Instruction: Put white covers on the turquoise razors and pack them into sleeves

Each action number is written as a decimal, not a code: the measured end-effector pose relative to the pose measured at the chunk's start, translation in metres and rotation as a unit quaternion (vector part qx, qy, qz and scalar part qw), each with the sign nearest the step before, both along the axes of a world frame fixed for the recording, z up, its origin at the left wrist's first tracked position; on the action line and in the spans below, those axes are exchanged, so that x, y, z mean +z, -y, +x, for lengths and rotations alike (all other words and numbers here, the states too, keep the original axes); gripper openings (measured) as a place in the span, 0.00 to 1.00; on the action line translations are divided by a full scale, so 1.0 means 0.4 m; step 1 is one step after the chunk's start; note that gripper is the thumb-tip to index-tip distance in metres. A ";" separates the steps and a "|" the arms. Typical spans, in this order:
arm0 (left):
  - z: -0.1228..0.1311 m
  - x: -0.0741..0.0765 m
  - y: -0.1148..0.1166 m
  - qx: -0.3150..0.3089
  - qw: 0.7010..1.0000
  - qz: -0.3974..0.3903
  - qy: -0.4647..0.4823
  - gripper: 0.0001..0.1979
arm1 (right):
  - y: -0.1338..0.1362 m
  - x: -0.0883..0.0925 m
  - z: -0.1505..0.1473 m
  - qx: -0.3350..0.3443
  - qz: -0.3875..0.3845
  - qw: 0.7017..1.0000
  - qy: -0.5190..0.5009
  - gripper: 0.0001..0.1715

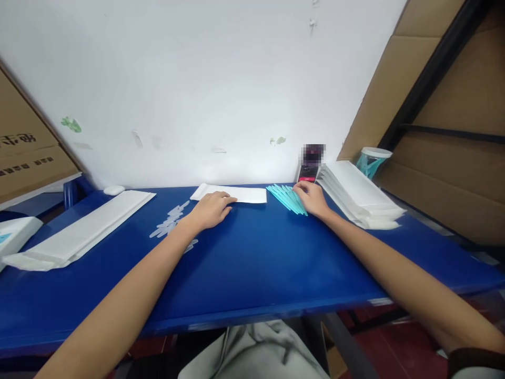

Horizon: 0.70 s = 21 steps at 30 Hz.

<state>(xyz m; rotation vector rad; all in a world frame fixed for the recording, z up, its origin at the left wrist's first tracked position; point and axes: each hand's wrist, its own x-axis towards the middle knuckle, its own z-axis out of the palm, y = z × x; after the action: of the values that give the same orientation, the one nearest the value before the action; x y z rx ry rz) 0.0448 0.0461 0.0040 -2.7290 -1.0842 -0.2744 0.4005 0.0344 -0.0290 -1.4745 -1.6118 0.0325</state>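
Observation:
My left hand point(212, 209) rests palm down on a long white paper sleeve point(244, 194) at the back middle of the blue table point(256, 263), its fingers loosely curled over the sleeve's left end. My right hand point(312, 198) lies on a fanned bunch of thin teal sticks point(286, 198) just right of the sleeve, fingertips pinching at them. Between my left forearm and the sleeve lie several clear plastic strips point(170, 223).
A stack of white sleeves point(357, 193) sits at the right, another pile point(84, 227) at the left. A clear cup of teal sticks point(371, 160) stands at back right beside a small dark device point(309, 171). Cardboard boxes point(445, 137) flank both sides; a white wall is behind.

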 end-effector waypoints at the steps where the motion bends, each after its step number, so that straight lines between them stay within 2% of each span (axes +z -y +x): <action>1: 0.005 0.004 0.014 0.002 1.000 0.015 -0.001 0.20 | 0.000 0.004 0.002 0.005 -0.003 1.000 -0.004 0.11; 5: 0.038 0.027 0.084 0.008 0.997 0.072 0.025 0.17 | -0.001 0.018 0.015 -0.003 0.000 1.000 -0.030 0.12; 9: 0.068 0.034 0.133 -0.054 0.997 0.050 0.014 0.17 | -0.002 0.029 0.033 -0.024 0.017 0.999 -0.034 0.12; 14: 0.079 0.018 0.146 -0.091 0.996 0.001 -0.015 0.17 | -0.029 0.081 0.061 -0.057 0.040 0.997 0.042 0.07; 17: 0.076 0.009 0.146 -0.097 0.995 -0.010 -0.015 0.16 | -0.069 0.125 0.066 -0.085 0.012 0.984 0.155 0.14; 21: 0.070 0.006 0.150 -0.085 0.995 -0.039 0.021 0.15 | -0.114 0.147 0.060 -0.121 -0.030 0.977 0.173 0.17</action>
<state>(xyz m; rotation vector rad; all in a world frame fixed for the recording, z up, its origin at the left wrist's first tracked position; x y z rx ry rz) 0.0727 -0.0140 0.0066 -2.9020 -0.8915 -0.3216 0.4244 0.0801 0.0297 -1.7894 -1.6992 -0.3323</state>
